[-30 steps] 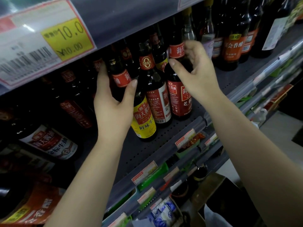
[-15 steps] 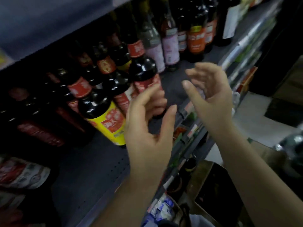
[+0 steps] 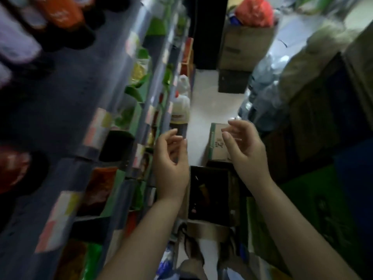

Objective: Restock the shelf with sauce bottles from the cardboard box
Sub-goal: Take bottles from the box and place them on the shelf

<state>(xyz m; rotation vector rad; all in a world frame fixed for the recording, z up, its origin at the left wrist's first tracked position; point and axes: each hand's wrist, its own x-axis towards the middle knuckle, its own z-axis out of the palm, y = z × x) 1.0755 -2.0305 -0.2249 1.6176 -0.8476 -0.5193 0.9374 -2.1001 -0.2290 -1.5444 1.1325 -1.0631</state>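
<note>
In the head view, both hands are hanging in the air above the floor, forearms reaching in from the near edge. The left hand (image 3: 171,158) is sitting just right of the shelf (image 3: 66,122) edge, palm turned inward, its fingers loosely curled and holding nothing. The right hand (image 3: 245,147) is hovering a little farther and to the right, palm facing the left hand, fingers relaxed and slightly bent, also gripping nothing. The two hands are staying apart with a clear gap between them.

Below and between the wrists, the open cardboard box (image 3: 210,190) is standing on the floor, its inside looking dark. A brownish bottle (image 3: 202,190) is showing inside it, though blur is making its details hard to tell. Just beyond the right hand, a second, closed carton (image 3: 217,142) is lying on the pale floor (image 3: 214,93).

Along the left, the shelf is running away into the distance, with price tags lining its front rail and dark sauce bottles (image 3: 66,19) blurring at the far left. A large clear jug (image 3: 180,107) is standing on the floor near the shelf foot, beyond the left hand. Stacked boxes (image 3: 245,47) are filling the far end and right side.
</note>
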